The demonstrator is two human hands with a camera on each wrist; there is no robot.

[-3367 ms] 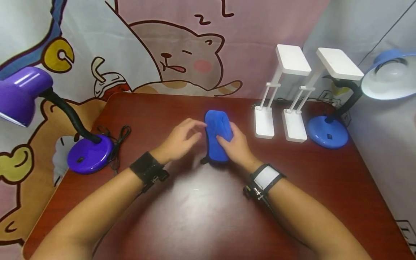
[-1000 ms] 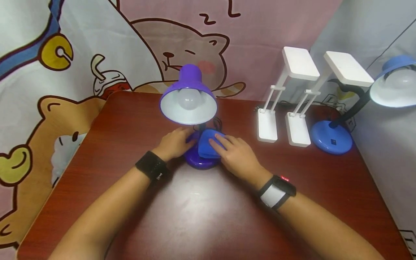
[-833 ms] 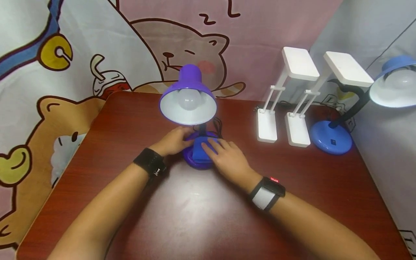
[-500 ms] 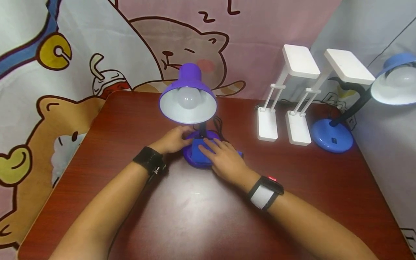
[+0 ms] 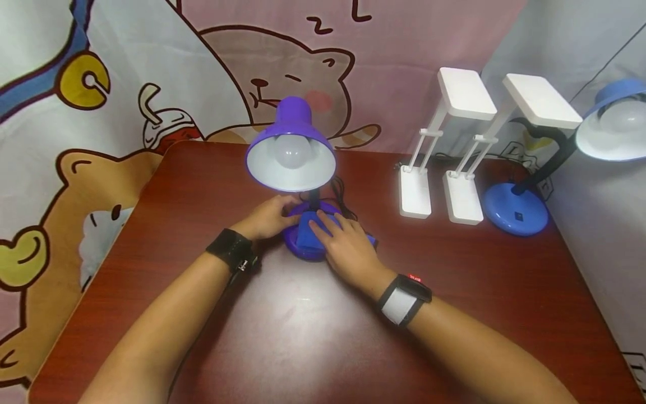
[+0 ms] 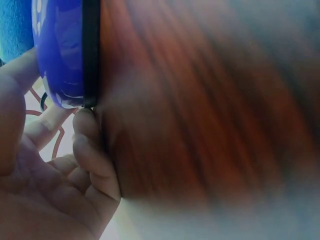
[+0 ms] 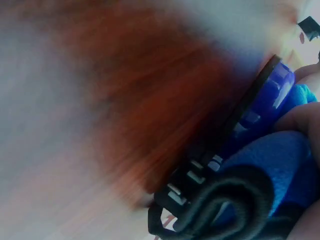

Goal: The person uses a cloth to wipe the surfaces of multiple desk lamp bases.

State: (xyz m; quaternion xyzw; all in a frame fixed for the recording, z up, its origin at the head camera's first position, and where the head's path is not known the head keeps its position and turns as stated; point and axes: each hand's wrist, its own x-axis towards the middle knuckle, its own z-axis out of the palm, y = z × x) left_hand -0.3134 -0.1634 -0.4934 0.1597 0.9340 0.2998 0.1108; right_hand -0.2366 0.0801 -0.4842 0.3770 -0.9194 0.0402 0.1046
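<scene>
The purple desk lamp (image 5: 295, 130) stands mid-table, its bulb facing the head camera. At the left of its base (image 5: 292, 247), my left hand (image 5: 264, 220) grips the edge, thumb over the top and the other fingers low at the side in the left wrist view. My right hand (image 5: 349, 247) lies across a blue fuzzy cloth (image 5: 309, 233) with fairly straight, spread fingers pressing it onto the base. Part of the cloth sticks out right of that hand. Close up in the right wrist view, a black elastic loop (image 7: 265, 182) and black buckle (image 7: 181, 186) hang beside the cloth.
Two white folding lamps (image 5: 415, 193) stand at the right rear, with a blue desk lamp (image 5: 515, 209) beyond them. A black cord (image 5: 339, 193) is bundled behind the purple base. A cartoon-printed curtain (image 5: 414, 45) hangs along the table's far edge.
The purple lamp has come from the far left to the table's middle. The cloth, earlier held up in the right hand, has been laid on its base and shifted slightly left.
</scene>
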